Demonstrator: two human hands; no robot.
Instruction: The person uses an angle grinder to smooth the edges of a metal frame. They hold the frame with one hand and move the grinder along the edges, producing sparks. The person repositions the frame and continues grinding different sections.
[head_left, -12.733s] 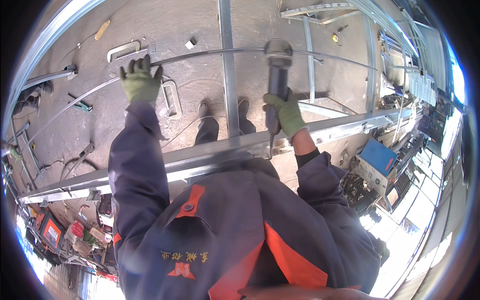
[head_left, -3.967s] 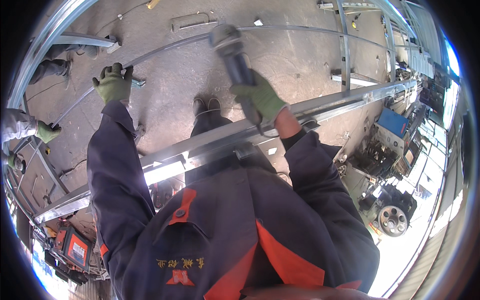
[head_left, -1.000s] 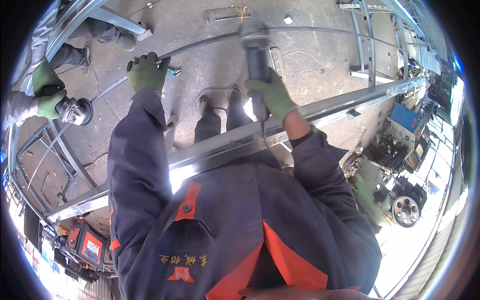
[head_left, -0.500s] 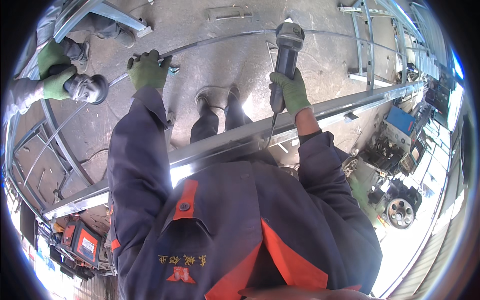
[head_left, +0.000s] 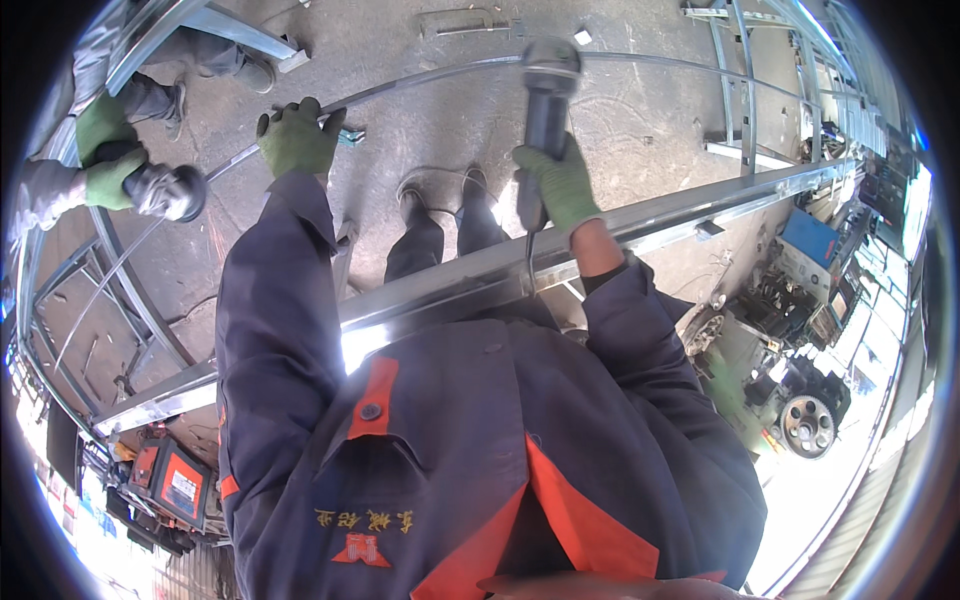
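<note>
I note the left hand draped over the bar, grip indeterminable, and the right hand, off the bar, clamped round the grinder.

At top centre the head of the grinder is blurred, so whether it touches the curved strip cannot be told; the left hand hides a stretch of that strip, its grip underneath out of sight; at left the co-worker's tool is smeared, the co-worker cut off by the dark rim; mid-right, the machinery's parts are too small to tell.
</note>
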